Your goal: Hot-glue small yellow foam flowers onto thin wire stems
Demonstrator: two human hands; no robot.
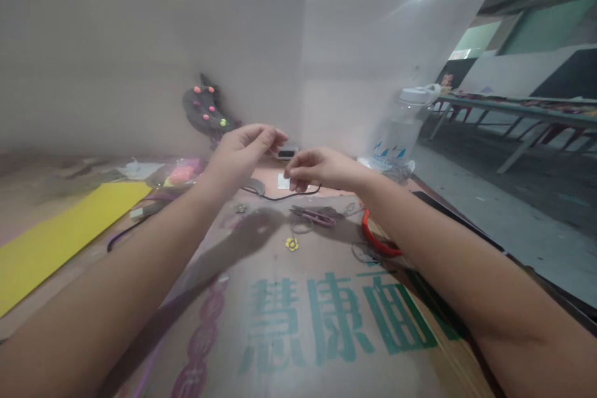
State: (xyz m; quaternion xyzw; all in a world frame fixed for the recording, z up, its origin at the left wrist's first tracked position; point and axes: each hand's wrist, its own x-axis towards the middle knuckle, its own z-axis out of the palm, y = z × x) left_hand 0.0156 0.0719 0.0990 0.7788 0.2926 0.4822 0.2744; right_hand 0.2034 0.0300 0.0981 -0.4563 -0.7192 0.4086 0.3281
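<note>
1. the left hand (245, 148) is raised over the far part of the printed board (280, 267), its back up, fingers stretched forward and slightly bent, thumb close alongside them. whether its fingertips are parted or closed on something fine, i cannot tell.
2. the right hand (321, 168) hangs just beside it, the two apart, fingers curled inward toward the thumb. nothing held can be made out between them, and i cannot tell if they pinch something thin.
3. the small snips (321, 217) lie on the printed board below the right hand, pinkish in the handle, their dark, narrow points toward the left.
4. nearer the wearer than the snips lies a flower charm (291, 244), yellow-petalled with a paler middle, flat on the printed board. a thin loop (303, 232) shows between the two.
5. a white square (282, 181) lies past the hands, its right side partly covered by the right hand's fingers. a black cable (280, 198) curves below them.
6. the right forearm hides part of the red band (373, 239) and cuts into the large green lettering (336, 317).
7. blur softens the fingertips and the small pieces; both forearms run out of view at the bottom.
</note>
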